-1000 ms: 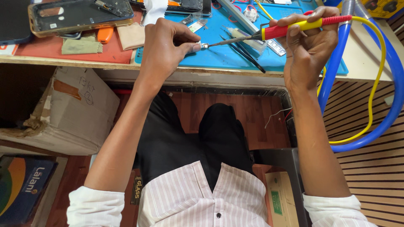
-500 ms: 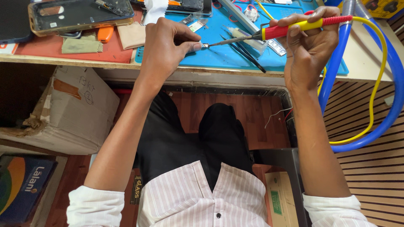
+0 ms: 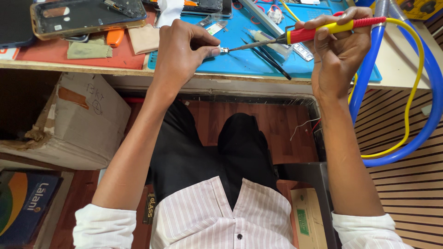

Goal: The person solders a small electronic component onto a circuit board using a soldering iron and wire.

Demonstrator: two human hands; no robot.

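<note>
Touching soldering iron (image 3: 318, 31) (red-yellow handle) to small metal part (image 3: 224, 50).

Count: 2 hands (image 3: 184, 46) (image 3: 339, 55), 1 soldering iron (image 3: 323, 30), 1 blue mat (image 3: 240, 60), 2 cardboard boxes (image 3: 83, 120) (image 3: 307, 219), 1 blue hose (image 3: 424, 120) at 3 o'clock.

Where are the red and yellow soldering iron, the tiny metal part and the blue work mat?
Red and yellow soldering iron (image 3: 323, 30), head view, on its handle.
Tiny metal part (image 3: 224, 49), head view, on its exposed end.
Blue work mat (image 3: 249, 64), head view, on a bare patch.

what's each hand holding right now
Left hand: pinched shut on a small metal part.
Right hand: closed around a red-and-yellow soldering iron.
</note>
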